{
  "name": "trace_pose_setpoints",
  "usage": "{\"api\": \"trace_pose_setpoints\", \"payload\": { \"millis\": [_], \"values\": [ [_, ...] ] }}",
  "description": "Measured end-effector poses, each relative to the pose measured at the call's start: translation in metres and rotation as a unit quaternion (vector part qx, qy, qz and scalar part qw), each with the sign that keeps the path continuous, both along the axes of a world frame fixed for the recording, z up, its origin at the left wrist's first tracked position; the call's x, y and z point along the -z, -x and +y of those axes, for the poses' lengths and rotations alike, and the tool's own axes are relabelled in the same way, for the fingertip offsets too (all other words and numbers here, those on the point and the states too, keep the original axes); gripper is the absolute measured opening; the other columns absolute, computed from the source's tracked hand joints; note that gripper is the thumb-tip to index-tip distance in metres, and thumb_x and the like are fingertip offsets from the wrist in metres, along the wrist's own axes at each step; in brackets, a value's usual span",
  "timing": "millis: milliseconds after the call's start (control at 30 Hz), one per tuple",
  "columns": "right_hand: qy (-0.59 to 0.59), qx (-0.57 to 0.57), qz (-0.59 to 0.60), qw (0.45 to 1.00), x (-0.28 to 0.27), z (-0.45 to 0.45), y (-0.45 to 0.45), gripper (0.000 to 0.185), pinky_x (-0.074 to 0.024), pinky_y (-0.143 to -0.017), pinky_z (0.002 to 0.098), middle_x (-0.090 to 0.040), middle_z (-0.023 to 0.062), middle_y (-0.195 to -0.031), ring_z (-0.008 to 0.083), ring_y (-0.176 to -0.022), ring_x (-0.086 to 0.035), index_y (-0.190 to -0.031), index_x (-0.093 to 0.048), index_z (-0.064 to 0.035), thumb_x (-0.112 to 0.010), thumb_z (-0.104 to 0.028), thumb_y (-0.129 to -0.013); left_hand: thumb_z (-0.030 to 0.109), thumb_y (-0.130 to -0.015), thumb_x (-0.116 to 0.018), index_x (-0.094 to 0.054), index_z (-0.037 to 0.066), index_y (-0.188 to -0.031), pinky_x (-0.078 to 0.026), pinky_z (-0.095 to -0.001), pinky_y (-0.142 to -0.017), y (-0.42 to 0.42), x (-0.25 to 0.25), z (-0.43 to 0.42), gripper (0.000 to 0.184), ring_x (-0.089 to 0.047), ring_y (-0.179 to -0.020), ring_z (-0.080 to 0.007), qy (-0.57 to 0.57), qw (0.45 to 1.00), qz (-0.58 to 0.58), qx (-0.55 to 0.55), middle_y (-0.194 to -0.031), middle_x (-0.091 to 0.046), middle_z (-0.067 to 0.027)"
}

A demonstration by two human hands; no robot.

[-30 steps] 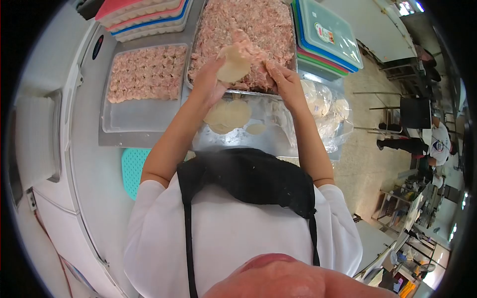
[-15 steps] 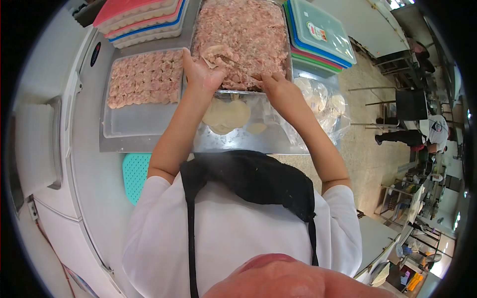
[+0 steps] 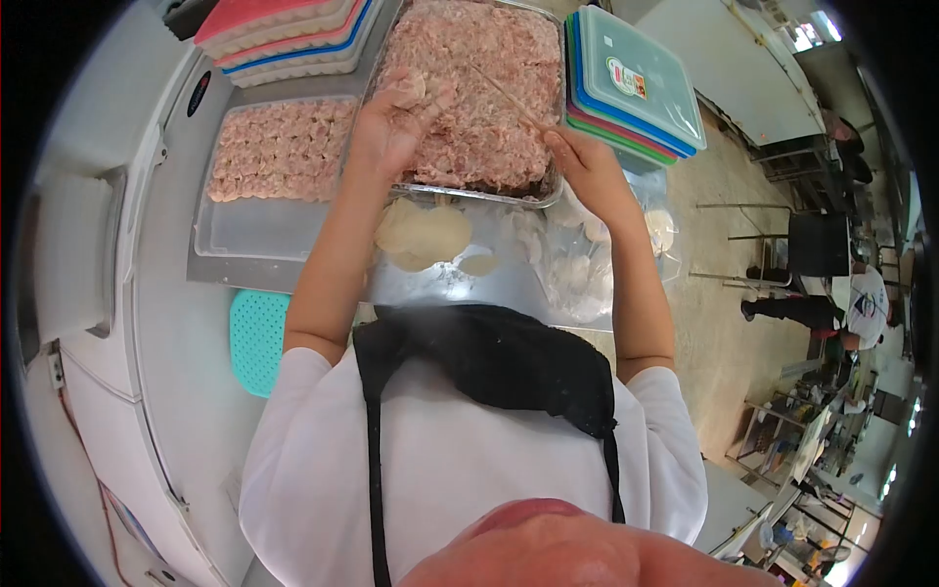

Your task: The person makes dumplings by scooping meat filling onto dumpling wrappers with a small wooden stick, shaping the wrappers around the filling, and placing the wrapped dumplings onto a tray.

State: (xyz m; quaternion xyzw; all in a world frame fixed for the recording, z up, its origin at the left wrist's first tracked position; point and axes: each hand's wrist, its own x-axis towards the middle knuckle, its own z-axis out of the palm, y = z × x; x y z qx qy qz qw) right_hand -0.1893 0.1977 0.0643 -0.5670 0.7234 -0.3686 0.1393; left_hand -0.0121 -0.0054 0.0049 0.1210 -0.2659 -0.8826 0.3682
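My left hand point(image 3: 391, 132) is closed round a filled dumpling point(image 3: 409, 88) over the left edge of the metal tray of ground meat point(image 3: 479, 59). My right hand point(image 3: 582, 166) grips a thin stick-like tool point(image 3: 509, 96), its tip pointing up and left over the meat. Pale round wrappers point(image 3: 423, 235) lie on the metal table below the tray. To the left, a clear plastic tray point(image 3: 259, 235) holds rows of filled dumplings point(image 3: 284, 147).
Stacked containers point(image 3: 284, 44) with coloured lids stand at back left, stacked lids point(image 3: 636, 83) at right. Plastic bags of wrappers point(image 3: 582, 279) lie right of the loose wrappers. A teal perforated item point(image 3: 259, 342) is below the table edge. Another person point(image 3: 866, 303) is far right.
The wrapper in my left hand has been folded round meat. My right hand has drawn right with the tool, now lifted off the meat. The meat tray has shifted slightly and sits at an angle.
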Motion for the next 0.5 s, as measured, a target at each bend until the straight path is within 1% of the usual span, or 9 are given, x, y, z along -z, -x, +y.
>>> {"api": "trace_pose_setpoints", "payload": {
  "millis": [33, 100, 200, 233, 300, 333, 400, 467, 500],
  "values": [
    [-0.052, 0.013, -0.046, 0.997, 0.005, 0.004, 0.009, 0.033, -0.0384, -0.05, 0.0266, -0.051, 0.0023, -0.063, 0.0095, -0.056, -0.047, -0.096, -0.065, -0.0015, -0.049, -0.03, -0.098, 0.026, -0.082, -0.068, -0.047, 0.004, -0.128, -0.045, -0.0504, -0.091, 0.003, -0.011, 0.006, 0.055, -0.053, -0.111, -0.0401, 0.093, 0.994, -0.048, -0.01, -0.113, -0.059, -0.0157],
    [-0.121, 0.019, -0.136, 0.983, 0.009, 0.007, 0.019, 0.033, -0.0357, -0.048, 0.024, -0.049, -0.0003, -0.06, 0.0067, -0.052, -0.043, -0.095, -0.065, -0.0018, -0.049, -0.031, -0.098, 0.017, -0.08, -0.068, -0.039, 0.01, -0.138, -0.047, -0.0411, -0.091, 0.006, -0.02, 0.01, 0.065, -0.056, -0.108, -0.0333, 0.296, 0.936, -0.189, -0.015, -0.118, -0.057, -0.017],
    [-0.168, -0.001, -0.264, 0.95, 0.006, 0.004, 0.022, 0.034, -0.0336, -0.048, 0.0216, -0.048, -0.002, -0.059, 0.0055, -0.051, -0.041, -0.093, -0.065, -0.0022, -0.049, -0.031, -0.098, 0.013, -0.077, -0.07, -0.032, 0.014, -0.144, -0.046, -0.0337, -0.093, 0.012, -0.029, 0.018, 0.077, -0.056, -0.112, -0.0255, 0.527, 0.778, -0.341, -0.026, -0.125, -0.056, -0.0154],
    [-0.158, -0.021, -0.237, 0.958, 0.003, 0.005, 0.026, 0.034, -0.0342, -0.048, 0.0214, -0.049, -0.0021, -0.06, 0.0053, -0.051, -0.042, -0.092, -0.065, -0.0024, -0.049, -0.031, -0.098, 0.013, -0.076, -0.071, -0.031, 0.014, -0.145, -0.046, -0.0324, -0.094, 0.014, -0.031, 0.019, 0.08, -0.056, -0.114, -0.0233, 0.588, 0.714, -0.379, -0.031, -0.127, -0.055, -0.0143],
    [-0.136, -0.059, -0.185, 0.972, 0.0, 0.01, 0.033, 0.033, -0.0355, -0.049, 0.0211, -0.049, -0.0022, -0.061, 0.0051, -0.053, -0.043, -0.091, -0.066, -0.0027, -0.049, -0.031, -0.098, 0.014, -0.076, -0.071, -0.033, 0.011, -0.143, -0.045, -0.0299, -0.094, 0.02, -0.027, 0.021, 0.077, -0.057, -0.112, -0.0209, 0.662, 0.65, -0.366, -0.066, -0.126, -0.057, -0.0117],
    [-0.061, -0.076, -0.12, 0.988, 0.003, 0.01, 0.034, 0.033, -0.0358, -0.05, 0.0209, -0.05, -0.002, -0.062, 0.005, -0.053, -0.044, -0.09, -0.066, -0.0027, -0.049, -0.031, -0.098, 0.015, -0.076, -0.072, -0.034, 0.009, -0.142, -0.045, -0.0287, -0.093, 0.023, -0.025, 0.021, 0.076, -0.057, -0.11, -0.0197, 0.697, 0.616, -0.358, -0.083, -0.125, -0.057, -0.0104],
    [0.089, -0.104, 0.01, 0.991, 0.016, 0.009, 0.031, 0.034, -0.0363, -0.051, 0.0204, -0.052, -0.0017, -0.064, 0.0048, -0.055, -0.046, -0.088, -0.066, -0.0027, -0.05, -0.03, -0.098, 0.015, -0.081, -0.068, -0.041, 0.008, -0.137, -0.049, -0.0291, -0.082, 0.028, -0.014, 0.016, 0.063, -0.058, -0.099, -0.0176, 0.614, 0.732, -0.297, -0.003, -0.114, -0.061, -0.0091],
    [0.151, -0.065, -0.01, 0.986, 0.024, 0.003, 0.026, 0.032, -0.0345, -0.048, 0.0203, -0.051, -0.0007, -0.064, 0.005, -0.053, -0.045, -0.091, -0.066, -0.0035, -0.049, -0.03, -0.098, 0.019, -0.083, -0.068, -0.046, 0.004, -0.131, -0.049, -0.0297, -0.081, 0.032, 0.003, 0.003, 0.056, -0.058, -0.098, -0.0167, 0.426, 0.858, -0.283, 0.054, -0.111, -0.062, -0.0095],
    [0.13, -0.052, -0.071, 0.988, 0.024, 0.003, 0.028, 0.031, -0.0334, -0.047, 0.0203, -0.051, -0.0004, -0.064, 0.0052, -0.051, -0.044, -0.093, -0.065, -0.004, -0.049, -0.03, -0.099, 0.023, -0.082, -0.07, -0.048, 0.0, -0.128, -0.048, -0.03, -0.085, 0.033, 0.005, -0.004, 0.056, -0.058, -0.102, -0.0169, 0.278, 0.912, -0.295, 0.067, -0.114, -0.062, -0.0107]
  ]
}}
